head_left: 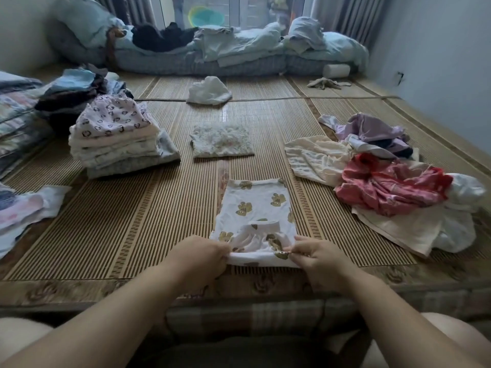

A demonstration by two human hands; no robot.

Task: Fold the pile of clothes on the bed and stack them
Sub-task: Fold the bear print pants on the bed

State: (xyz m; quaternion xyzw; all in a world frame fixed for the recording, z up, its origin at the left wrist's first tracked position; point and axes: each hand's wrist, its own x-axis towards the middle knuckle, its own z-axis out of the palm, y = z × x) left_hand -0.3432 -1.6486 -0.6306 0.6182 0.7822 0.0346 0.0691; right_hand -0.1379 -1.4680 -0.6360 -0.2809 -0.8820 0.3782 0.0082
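Observation:
A white garment with brown bear prints (255,208) lies flat on the bamboo mat near the bed's front edge, its near end folded over. My left hand (199,257) pinches the near left corner of it and my right hand (317,257) pinches the near right corner. A tall stack of folded pale clothes (117,139) stands to the left. One folded floral piece (221,140) lies in the middle beyond the bear garment. A loose pile of unfolded clothes, red, cream, purple and white (393,181), spreads on the right.
Darker folded clothes (71,94) and quilts sit at far left, with a flat pale piece (29,211) near the left edge. A crumpled white item (210,91) and a grey rag (325,83) lie farther back. Rolled bedding (212,54) lines the back by the window.

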